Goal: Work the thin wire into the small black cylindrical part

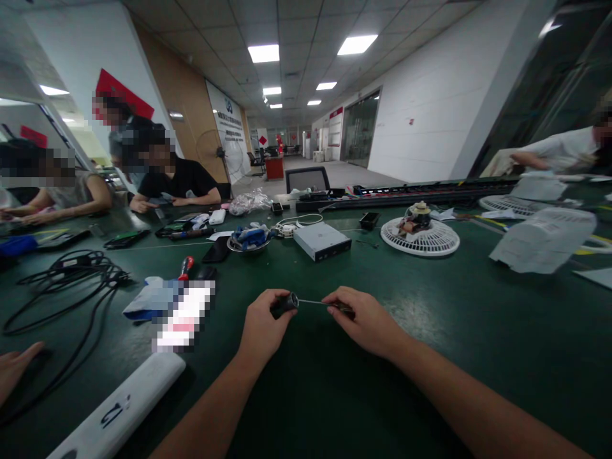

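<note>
Between its thumb and fingers, my left hand (262,324) grips a short dark cylinder (285,305), whose round open end faces right. My right hand (363,319) is closed on a thin screwdriver (312,301), its slim metal shaft pointing left. The shaft's tip meets the cylinder's open end; whether it goes inside I cannot tell. Most of the screwdriver's handle is hidden by the fingers. Both hands are just above the green tabletop (306,395). Beyond them lies a grey optical disc drive (322,241).
At the left are a coiled black cable (71,268), a glove (153,298), a red-handled tool (186,268) and a long white device (119,408). A bowl with blue gloves (250,237) stands farther back. Rightward lies a white fan grille (421,239). Another person's hand (16,370) shows at the left edge.
</note>
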